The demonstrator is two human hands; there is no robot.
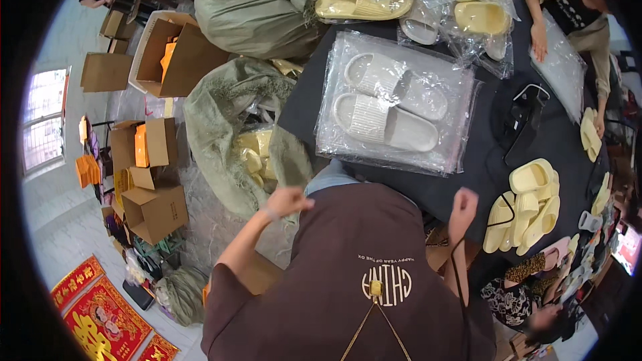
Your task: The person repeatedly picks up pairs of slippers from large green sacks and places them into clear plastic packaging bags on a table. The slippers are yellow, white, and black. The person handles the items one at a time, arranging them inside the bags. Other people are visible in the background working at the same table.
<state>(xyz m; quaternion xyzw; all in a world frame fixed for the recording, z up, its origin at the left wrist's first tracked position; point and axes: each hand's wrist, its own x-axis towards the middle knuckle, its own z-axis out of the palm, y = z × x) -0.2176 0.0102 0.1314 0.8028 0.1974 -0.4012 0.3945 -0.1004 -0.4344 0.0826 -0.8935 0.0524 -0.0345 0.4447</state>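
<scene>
My left hand [287, 202] is raised beside my waist with its fingers curled and nothing visible in it. On the other side, my right hand [463, 204] is held up as a loose fist near the table edge, also with nothing to be seen in it. In front of me a pair of white slippers [386, 132] lies on a stack of transparent plastic bags [435, 164]; whether the top bag encloses them I cannot tell. Neither hand touches them. Several loose pale-yellow slippers [531, 208] lie on the black table [487, 150], right of my right hand.
An open green sack [221, 103] holding yellow slippers stands left of the table. Bagged slippers [364, 5] lie at the far edge. A black stand-like object [525, 120] sits to the right. Cardboard boxes [155, 214] are on the left. At far right, a co-worker's hand [539, 41] rests by plastic bags.
</scene>
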